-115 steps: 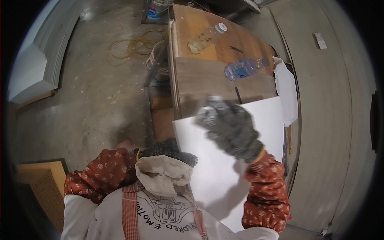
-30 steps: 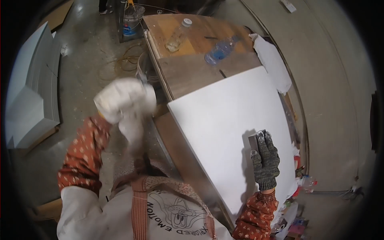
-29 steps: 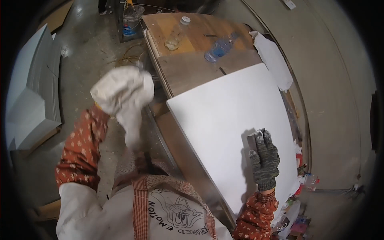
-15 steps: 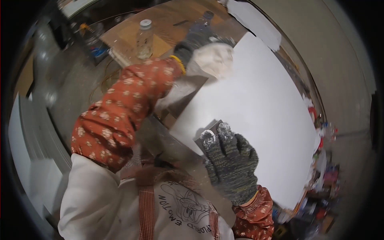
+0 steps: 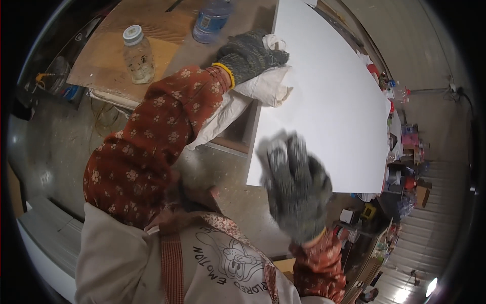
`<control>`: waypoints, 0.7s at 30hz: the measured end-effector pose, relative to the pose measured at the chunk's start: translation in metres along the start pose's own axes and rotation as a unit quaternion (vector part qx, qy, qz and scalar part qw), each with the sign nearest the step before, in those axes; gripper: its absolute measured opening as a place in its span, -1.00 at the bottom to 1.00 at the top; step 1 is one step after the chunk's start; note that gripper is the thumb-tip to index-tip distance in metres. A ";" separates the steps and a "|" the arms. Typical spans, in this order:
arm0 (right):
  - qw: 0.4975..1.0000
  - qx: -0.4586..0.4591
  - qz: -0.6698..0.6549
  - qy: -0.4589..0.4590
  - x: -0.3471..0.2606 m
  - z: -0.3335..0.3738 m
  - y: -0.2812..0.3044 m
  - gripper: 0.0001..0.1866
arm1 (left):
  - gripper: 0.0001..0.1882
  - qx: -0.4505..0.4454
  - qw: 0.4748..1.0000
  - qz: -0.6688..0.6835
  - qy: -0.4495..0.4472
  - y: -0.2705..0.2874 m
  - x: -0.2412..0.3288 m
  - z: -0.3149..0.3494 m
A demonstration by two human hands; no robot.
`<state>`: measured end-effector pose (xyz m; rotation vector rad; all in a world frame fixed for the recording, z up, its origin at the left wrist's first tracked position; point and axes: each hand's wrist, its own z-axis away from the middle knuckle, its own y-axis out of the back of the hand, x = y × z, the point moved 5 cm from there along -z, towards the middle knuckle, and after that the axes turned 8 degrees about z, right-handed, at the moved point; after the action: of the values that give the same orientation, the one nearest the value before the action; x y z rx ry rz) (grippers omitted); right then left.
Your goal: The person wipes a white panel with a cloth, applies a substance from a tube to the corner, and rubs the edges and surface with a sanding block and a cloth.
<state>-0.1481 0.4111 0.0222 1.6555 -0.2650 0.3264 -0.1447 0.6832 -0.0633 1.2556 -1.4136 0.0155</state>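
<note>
A large white panel (image 5: 339, 111) lies in front of me, its left edge running beside a wooden tabletop. My left hand (image 5: 250, 57), in a grey knitted glove with a yellow cuff, is closed around a crumpled white cloth (image 5: 268, 88) at the panel's left edge; part of the cloth hangs below my wrist. My right hand (image 5: 298, 190), in a matching glove with whitened fingertips, is over the panel's near left part and smeared by motion. Under its fingers is a flat dark grey sanding pad (image 5: 277, 136), mostly hidden and blurred.
On the wooden tabletop (image 5: 104, 53) stand a glass jar with a white lid (image 5: 137, 57) and a bluish plastic bottle (image 5: 211, 23). Grey stacked boards (image 5: 50, 233) are at the lower left. Clutter, including a yellow item (image 5: 368, 211), lines the right side beyond the panel.
The view has shifted, so the panel's near edge and more of the right side show. My left hand keeps the cloth at the panel's edge. My right hand has moved close to the near edge.
</note>
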 end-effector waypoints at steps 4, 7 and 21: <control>0.998 0.005 0.051 -0.036 0.002 -0.034 -0.018 -0.38 | -0.60 0.055 0.966 -0.184 -0.172 -0.015 0.004 0.005; 0.998 -0.007 0.058 -0.036 -0.017 0.023 -0.011 -0.40 | -0.60 0.051 0.958 -0.200 -0.201 -0.015 0.002 0.005; 0.999 0.030 -0.006 -0.030 -0.017 0.075 -0.027 -0.44 | -0.46 0.083 0.995 -0.050 0.012 -0.015 -0.010 -0.014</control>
<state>-0.1505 0.3389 -0.0159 1.7276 -0.2933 0.2786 -0.1277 0.6926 -0.0751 1.4578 -1.3480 0.0800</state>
